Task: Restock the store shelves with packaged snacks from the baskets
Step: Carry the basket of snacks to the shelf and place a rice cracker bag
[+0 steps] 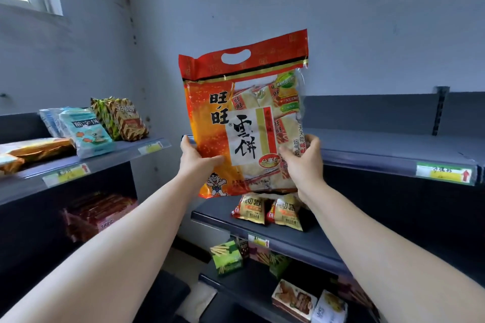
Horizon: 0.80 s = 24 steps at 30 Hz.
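While some packs [267,210] are already sitting shelved, left hand [195,158] and right hand [301,162] are gripping a rice-cracker bag [244,113], not yet placed

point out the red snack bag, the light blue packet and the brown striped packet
large red and orange plastic snack bag [249,136]: head view, white front label
light blue plastic packet [88,131]: head view, front face
brown striped plastic packet [132,124]: head view, front face
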Tool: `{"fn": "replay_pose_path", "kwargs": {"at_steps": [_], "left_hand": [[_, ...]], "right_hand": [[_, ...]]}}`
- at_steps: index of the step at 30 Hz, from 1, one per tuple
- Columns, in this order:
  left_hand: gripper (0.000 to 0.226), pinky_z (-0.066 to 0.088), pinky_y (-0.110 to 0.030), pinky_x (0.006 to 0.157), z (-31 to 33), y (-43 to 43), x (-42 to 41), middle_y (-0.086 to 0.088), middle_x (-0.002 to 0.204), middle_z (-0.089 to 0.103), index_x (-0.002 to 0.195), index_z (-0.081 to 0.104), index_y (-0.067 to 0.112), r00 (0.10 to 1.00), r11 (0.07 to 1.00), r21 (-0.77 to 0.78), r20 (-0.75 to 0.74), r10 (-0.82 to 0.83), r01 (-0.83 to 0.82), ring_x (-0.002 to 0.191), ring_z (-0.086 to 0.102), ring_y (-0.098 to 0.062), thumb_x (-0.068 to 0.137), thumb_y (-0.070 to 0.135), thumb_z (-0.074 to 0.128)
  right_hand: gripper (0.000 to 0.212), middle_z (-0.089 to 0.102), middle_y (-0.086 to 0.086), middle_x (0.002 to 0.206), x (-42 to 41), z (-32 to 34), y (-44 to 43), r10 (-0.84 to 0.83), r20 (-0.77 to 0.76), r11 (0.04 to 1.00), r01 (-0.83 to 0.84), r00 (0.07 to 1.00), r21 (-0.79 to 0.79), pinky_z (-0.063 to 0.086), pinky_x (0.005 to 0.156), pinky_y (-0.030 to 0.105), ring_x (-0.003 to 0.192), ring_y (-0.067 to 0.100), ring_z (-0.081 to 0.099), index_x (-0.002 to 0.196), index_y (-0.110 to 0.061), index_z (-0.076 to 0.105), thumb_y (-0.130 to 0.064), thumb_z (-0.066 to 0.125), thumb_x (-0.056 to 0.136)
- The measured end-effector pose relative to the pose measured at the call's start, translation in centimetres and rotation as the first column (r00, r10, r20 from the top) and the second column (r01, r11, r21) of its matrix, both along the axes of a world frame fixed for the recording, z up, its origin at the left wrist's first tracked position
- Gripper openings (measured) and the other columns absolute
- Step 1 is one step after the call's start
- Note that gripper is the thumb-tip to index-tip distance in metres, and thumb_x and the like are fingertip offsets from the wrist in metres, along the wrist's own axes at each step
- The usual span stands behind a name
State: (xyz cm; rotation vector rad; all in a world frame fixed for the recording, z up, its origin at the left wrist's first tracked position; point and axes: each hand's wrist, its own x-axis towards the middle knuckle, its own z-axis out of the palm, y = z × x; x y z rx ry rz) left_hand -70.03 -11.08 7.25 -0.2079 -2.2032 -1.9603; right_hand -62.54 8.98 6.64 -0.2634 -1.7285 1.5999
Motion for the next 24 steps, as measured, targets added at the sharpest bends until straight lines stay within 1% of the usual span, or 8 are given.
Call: {"fn": "replay_pose_path", "kwargs": {"at_steps": [3, 5, 9, 12, 14, 18, 21, 24], "left_hand": [[0.126, 0.047, -0.051, 0.104, 1.2, 0.0, -3.9, -0.008, 0.149, 0.039, 0.155, -0.009, 0.032, 1.0, 0.996, -0.09, -0.021, -0.011, 0.01, 0.131, 0.047, -0.029, 0.074, 0.013, 0.086], [0.132, 0.045, -0.051, 0.106, 2.3, 0.5, -6.5, -0.008, 0.154, 0.033, 0.154, -0.012, 0.033, 0.999, 0.99, -0.139, -0.035, -0.015, 0.01, 0.136, 0.042, -0.03, 0.071, 0.012, 0.088], [0.136, 0.048, -0.048, 0.102, 5.2, 2.2, -11.8, -0.005, 0.149, 0.036, 0.153, -0.016, 0.034, 0.994, 0.966, -0.258, -0.109, -0.03, 0.001, 0.131, 0.045, -0.029, 0.069, 0.011, 0.089], [0.137, 0.05, -0.051, 0.101, 7.1, 3.6, -15.9, -0.004, 0.145, 0.038, 0.151, -0.017, 0.039, 0.988, 0.963, -0.269, -0.156, -0.011, -0.032, 0.129, 0.047, -0.03, 0.068, 0.013, 0.089], [0.137, 0.051, -0.052, 0.099, 7.8, 4.4, -18.6, -0.004, 0.142, 0.04, 0.15, -0.016, 0.043, 0.983, 0.966, -0.248, -0.183, 0.03, -0.076, 0.126, 0.048, -0.03, 0.066, 0.013, 0.089], [0.135, 0.048, -0.053, 0.101, 7.9, 5.4, -23.3, -0.007, 0.141, 0.041, 0.15, -0.015, 0.041, 0.967, 0.953, -0.241, -0.218, 0.13, -0.182, 0.127, 0.046, -0.032, 0.067, 0.016, 0.088], [0.135, 0.046, -0.055, 0.102, 6.8, 6.3, -26.4, -0.008, 0.142, 0.041, 0.149, -0.02, 0.04, 0.968, 0.938, -0.278, -0.194, 0.157, -0.208, 0.127, 0.047, -0.034, 0.069, 0.015, 0.085], [0.129, 0.045, -0.056, 0.103, 5.2, 7.1, -29.4, -0.01, 0.144, 0.04, 0.149, -0.02, 0.041, 0.975, 0.92, -0.34, -0.168, 0.146, -0.196, 0.128, 0.046, -0.035, 0.072, 0.022, 0.082]], "right_hand": [[0.039, 0.053, -0.009, 0.101, -4.1, 1.0, 0.4, 0.032, -0.016, 1.0, -0.032, 0.999, 0.002, 0.046, 0.062, 0.022, 0.087, 0.01, 0.056, 0.121, -0.021, 0.039, -0.02, 0.065, 0.092], [0.036, 0.053, -0.01, 0.098, -7.1, 1.7, 0.8, 0.066, -0.032, 0.998, -0.066, 0.997, -0.003, 0.047, 0.062, 0.022, 0.083, 0.006, 0.056, 0.119, -0.023, 0.037, -0.016, 0.062, 0.094], [0.038, 0.058, -0.001, 0.114, -13.1, 3.3, 1.9, 0.013, -0.041, 0.998, -0.01, 0.999, 0.067, 0.055, 0.08, 0.039, 0.1, 0.019, 0.06, 0.123, -0.024, 0.038, -0.019, 0.061, 0.094], [0.045, 0.058, -0.001, 0.119, -17.8, 4.7, 3.1, -0.197, 0.026, 0.963, 0.189, 0.98, 0.19, 0.048, 0.092, 0.051, 0.116, 0.026, 0.051, 0.129, -0.032, 0.043, -0.035, 0.065, 0.09], [0.051, 0.055, 0.002, 0.125, -20.4, 5.6, 4.0, -0.291, 0.051, 0.919, 0.264, 0.956, 0.291, 0.046, 0.095, 0.05, 0.121, 0.029, 0.045, 0.134, -0.034, 0.047, -0.04, 0.067, 0.087], [0.057, 0.04, 0.009, 0.124, -24.7, 5.7, 4.7, -0.167, 0.062, 0.947, 0.143, 0.984, 0.287, 0.045, 0.093, 0.035, 0.117, 0.027, 0.045, 0.141, -0.033, 0.044, -0.022, 0.065, 0.089], [0.066, 0.04, 0.01, 0.124, -27.2, 4.3, 4.8, -0.155, 0.192, 0.924, 0.074, 0.969, 0.374, 0.045, 0.092, 0.033, 0.118, 0.029, 0.045, 0.144, -0.032, 0.036, -0.02, 0.065, 0.086], [0.087, 0.031, 0.008, 0.139, -29.0, 2.7, 4.9, -0.177, 0.355, 0.866, -0.026, 0.918, 0.499, 0.047, 0.078, 0.031, 0.112, 0.026, 0.049, 0.154, -0.029, 0.01, -0.024, 0.065, 0.087]]}}
